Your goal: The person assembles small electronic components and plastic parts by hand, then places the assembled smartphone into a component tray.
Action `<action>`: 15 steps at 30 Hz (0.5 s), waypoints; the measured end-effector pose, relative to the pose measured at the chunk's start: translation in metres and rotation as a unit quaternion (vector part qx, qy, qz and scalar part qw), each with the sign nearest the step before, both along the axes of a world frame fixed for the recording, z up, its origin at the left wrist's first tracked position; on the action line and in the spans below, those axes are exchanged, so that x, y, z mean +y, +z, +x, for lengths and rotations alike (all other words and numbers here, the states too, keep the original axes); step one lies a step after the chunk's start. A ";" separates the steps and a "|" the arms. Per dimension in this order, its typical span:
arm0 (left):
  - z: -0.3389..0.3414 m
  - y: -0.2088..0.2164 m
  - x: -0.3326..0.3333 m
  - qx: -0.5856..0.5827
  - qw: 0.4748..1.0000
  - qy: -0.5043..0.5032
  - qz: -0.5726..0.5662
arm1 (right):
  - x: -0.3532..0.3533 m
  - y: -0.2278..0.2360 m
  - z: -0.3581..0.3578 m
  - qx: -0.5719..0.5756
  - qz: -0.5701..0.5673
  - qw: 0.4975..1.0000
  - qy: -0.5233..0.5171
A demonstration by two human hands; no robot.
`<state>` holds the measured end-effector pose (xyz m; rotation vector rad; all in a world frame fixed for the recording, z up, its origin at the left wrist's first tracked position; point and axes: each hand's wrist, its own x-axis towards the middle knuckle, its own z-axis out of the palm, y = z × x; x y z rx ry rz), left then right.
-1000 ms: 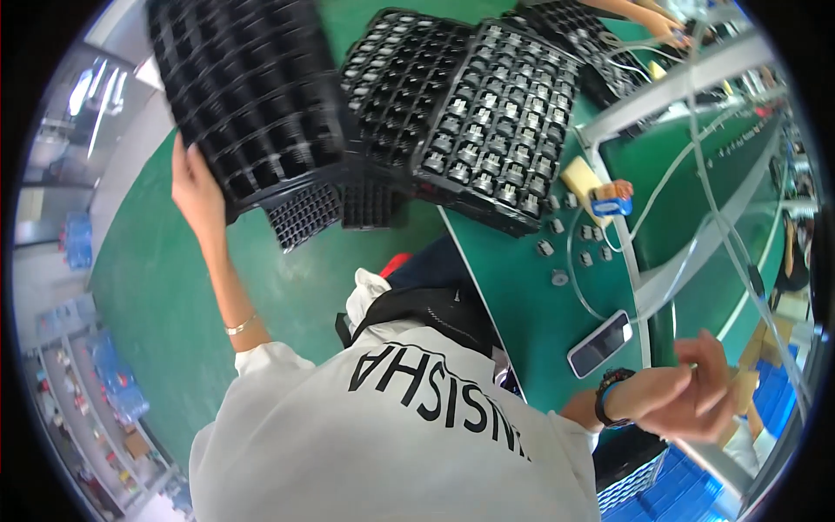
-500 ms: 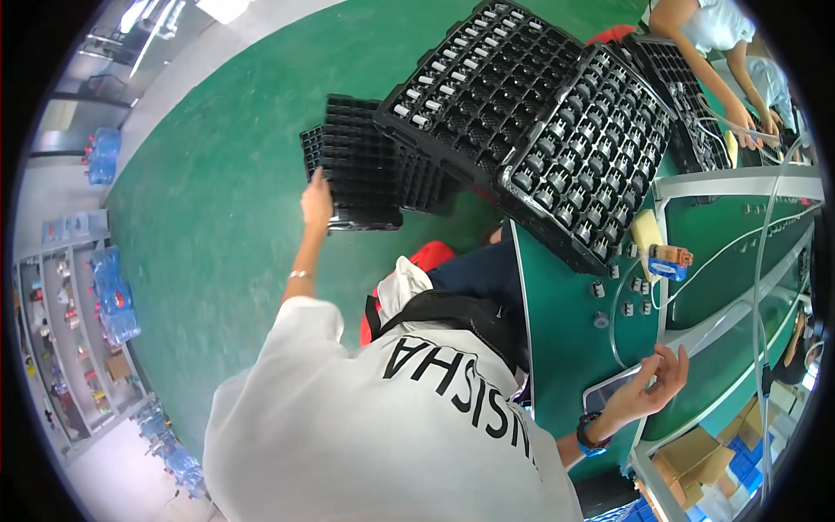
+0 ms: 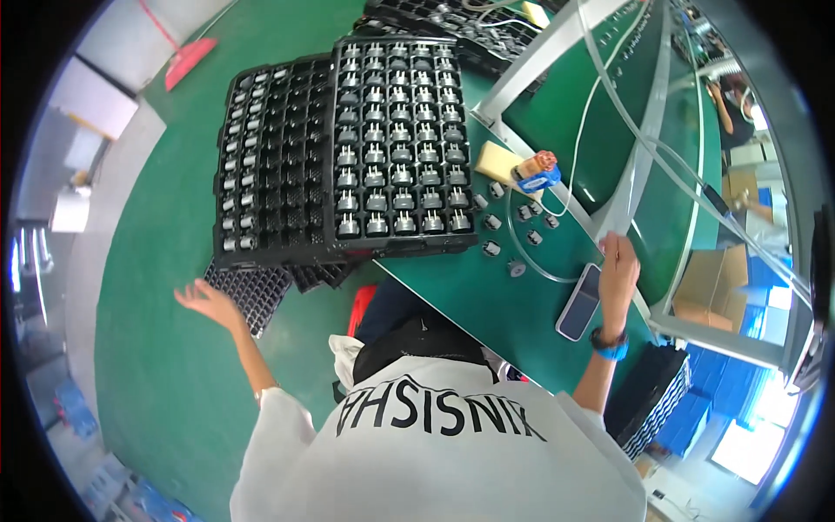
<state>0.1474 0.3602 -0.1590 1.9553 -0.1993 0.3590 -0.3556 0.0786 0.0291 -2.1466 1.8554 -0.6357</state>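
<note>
My left hand (image 3: 209, 304) is open with its fingers spread, beside black compartment trays (image 3: 254, 297) low over the floor; it holds nothing. My right hand (image 3: 619, 270) is raised by the table's metal frame, above a phone (image 3: 579, 302) lying on the green table (image 3: 487, 322). Its fingers are curled together, with nothing visible in them. Ahead of me stands a black tray (image 3: 404, 250) full of grey, two-pronged plug parts. Left of it, another black tray (image 3: 291, 258) holds white-topped pieces in its left columns; its other pockets look dark.
Several loose plug parts (image 3: 491, 249) lie near a yellow sponge (image 3: 497, 163) and a blue-and-orange roll (image 3: 537, 172). A clear tube (image 3: 513, 230) and white cable cross the table. Beyond are more trays (image 3: 452, 30), a red broom (image 3: 190, 61) and a cardboard box (image 3: 713, 287).
My view has swung to the right. My left hand has come away from the dark trays near the floor and spread its fingers. My right hand has curled its fingers near the frame.
</note>
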 end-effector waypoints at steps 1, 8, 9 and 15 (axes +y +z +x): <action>-0.011 0.030 -0.012 -0.013 0.999 0.010 -0.038 | -0.015 -0.011 -0.005 0.032 -0.055 0.998 0.029; -0.098 0.123 -0.096 -0.080 0.955 -0.241 -0.150 | -0.111 -0.068 0.007 0.220 -0.139 0.953 0.153; -0.117 0.131 -0.103 -0.105 0.954 -0.270 -0.081 | -0.116 -0.069 0.019 0.222 -0.148 0.941 0.207; -0.172 0.113 -0.091 -0.229 0.871 -0.435 0.004 | -0.123 -0.072 0.047 -0.111 -0.008 0.903 0.416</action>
